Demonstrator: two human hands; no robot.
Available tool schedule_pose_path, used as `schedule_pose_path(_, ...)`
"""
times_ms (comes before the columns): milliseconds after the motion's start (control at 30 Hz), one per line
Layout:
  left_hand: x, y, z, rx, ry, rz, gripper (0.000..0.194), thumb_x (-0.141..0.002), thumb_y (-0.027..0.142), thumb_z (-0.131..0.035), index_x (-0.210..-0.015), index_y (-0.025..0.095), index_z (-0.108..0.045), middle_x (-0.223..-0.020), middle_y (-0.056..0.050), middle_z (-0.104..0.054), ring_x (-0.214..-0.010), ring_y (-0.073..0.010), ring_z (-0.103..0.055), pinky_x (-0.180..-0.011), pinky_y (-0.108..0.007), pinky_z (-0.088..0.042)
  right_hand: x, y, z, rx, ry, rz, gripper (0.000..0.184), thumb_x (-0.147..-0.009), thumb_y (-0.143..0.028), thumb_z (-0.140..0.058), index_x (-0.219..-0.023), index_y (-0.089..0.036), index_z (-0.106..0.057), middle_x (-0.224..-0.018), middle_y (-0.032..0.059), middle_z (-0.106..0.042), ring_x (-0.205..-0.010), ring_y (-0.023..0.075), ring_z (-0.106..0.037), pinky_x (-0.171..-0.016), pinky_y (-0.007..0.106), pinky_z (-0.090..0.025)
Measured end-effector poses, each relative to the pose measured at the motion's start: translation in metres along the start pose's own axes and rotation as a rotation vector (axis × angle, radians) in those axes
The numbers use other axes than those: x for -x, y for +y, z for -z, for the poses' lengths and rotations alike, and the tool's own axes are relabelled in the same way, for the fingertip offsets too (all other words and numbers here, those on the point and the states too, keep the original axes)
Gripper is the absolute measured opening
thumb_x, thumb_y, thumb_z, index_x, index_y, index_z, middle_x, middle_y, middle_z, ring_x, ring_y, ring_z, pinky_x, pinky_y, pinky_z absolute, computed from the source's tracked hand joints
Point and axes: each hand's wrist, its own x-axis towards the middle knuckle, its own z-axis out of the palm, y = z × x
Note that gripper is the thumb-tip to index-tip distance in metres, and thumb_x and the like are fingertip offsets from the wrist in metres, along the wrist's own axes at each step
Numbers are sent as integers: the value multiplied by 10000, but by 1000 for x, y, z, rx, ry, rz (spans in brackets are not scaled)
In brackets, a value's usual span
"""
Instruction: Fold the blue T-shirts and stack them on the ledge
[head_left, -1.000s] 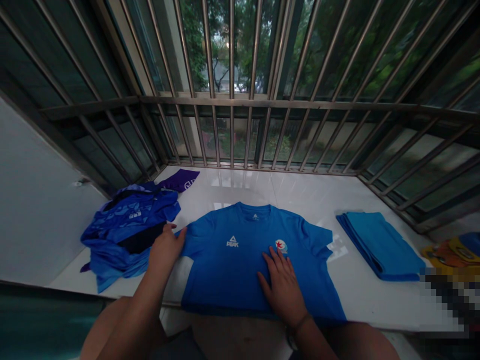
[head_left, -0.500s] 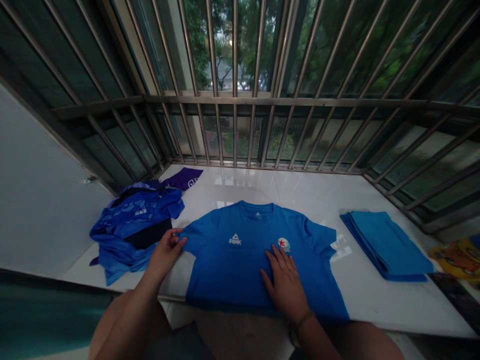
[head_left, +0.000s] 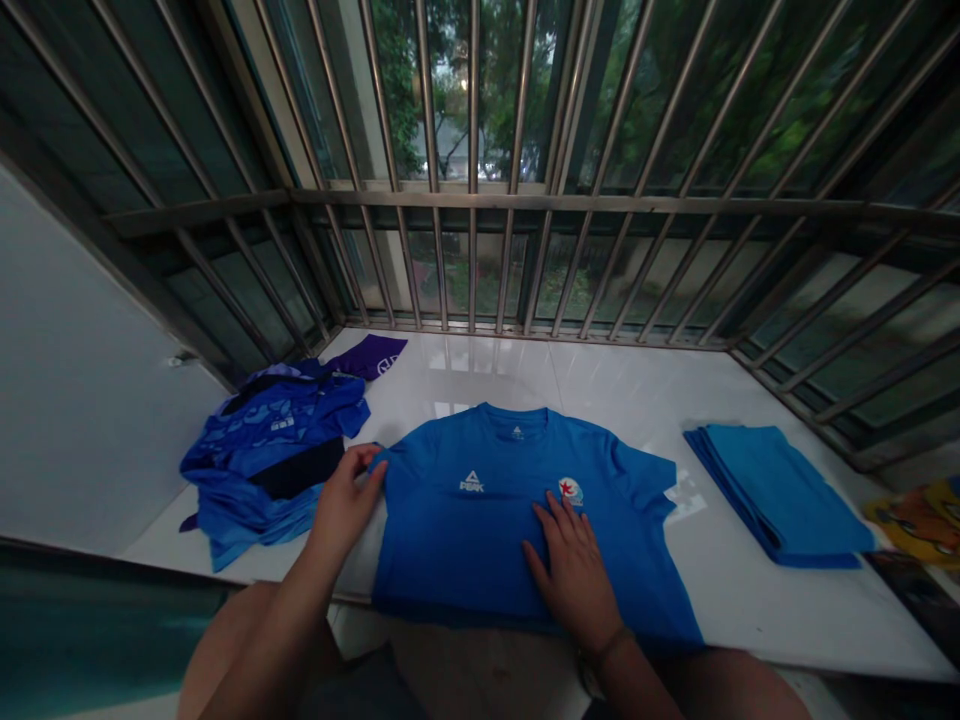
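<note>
A blue T-shirt [head_left: 465, 530] with a white PEAK logo and a round red-and-white badge lies spread face up in front of me, its collar pointing away and its hem hanging at the near edge. My left hand [head_left: 351, 492] pinches the end of the sleeve on the left side, fingers closed on the cloth. Flat on the chest, just below the badge, rests my right hand [head_left: 576, 565] with its fingers spread. The sleeve on the right lies loose on the white surface.
A heap of blue and purple clothes [head_left: 277, 440] lies on the white ledge [head_left: 630, 385] at left. Folded blue cloth [head_left: 780, 490] is at right, with a yellow patterned item [head_left: 919, 520] beyond it. Metal bars [head_left: 472, 260] stand along the back before the window.
My left hand has moved right and slightly up with the sleeve end, bringing it inward toward the shirt's body. My right hand stays on the chest.
</note>
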Motion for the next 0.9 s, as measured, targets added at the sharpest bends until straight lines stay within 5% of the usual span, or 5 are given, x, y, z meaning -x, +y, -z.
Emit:
schedule_pose_path(200,65,44,-20,-175,-434,-658,512,-1027,313,-737,-1527,352,-638,-1518,-74,-717,-1479,-319,-620,-1237,-523,-527,1,4,-4,8,16,16,586,-1116,-553,-542,-1596,-226,-619,-1750,125,-478,-1632,371,-434,-1342,649,-333)
schedule_pose_path(300,82,22,-28,-269,-369,-524,700,-946,264,-821,-1597,321,-572,-1549,-107,-685,-1437,-349,-643,-1201,-549,-563,1,6,-4,12,21,34,584,-1113,-549,-544,-1584,-213,-625,-1736,141,-493,-1622,389,-442,-1324,672,-351)
schedule_pose_path(467,84,-23,-30,-282,-287,-337,490,-975,266,-749,-1459,251,-674,-1388,-131,-746,-1285,-348,-704,-1118,-532,-600,-23,-10,19,-40,10,53,465,-1130,-433,-510,-1494,-203,-686,-1603,146,-629,-1532,373,-540,-1286,600,-426)
schedule_pose_path(667,70,-12,-33,-365,-338,-346,410,-1020,236,-710,-1429,226,-695,-1262,-122,-742,-1173,-314,-706,-1053,-467,-597,-127,-73,46,-118,-230,42,424,-1148,-306,-451,-1464,-156,-690,-1410,174,-724,-1311,288,-673,-1176,412,-502)
schedule_pose_path(900,60,1,-36,-618,-489,-485,399,-1055,150,-636,-1401,325,-726,-1174,-74,-747,-1105,-286,-692,-901,-386,-597,-246,-106,4,-86,-426,48,412,-1058,-396,-703,-1369,-127,-738,-1367,175,-756,-1261,265,-713,-1077,328,-525)
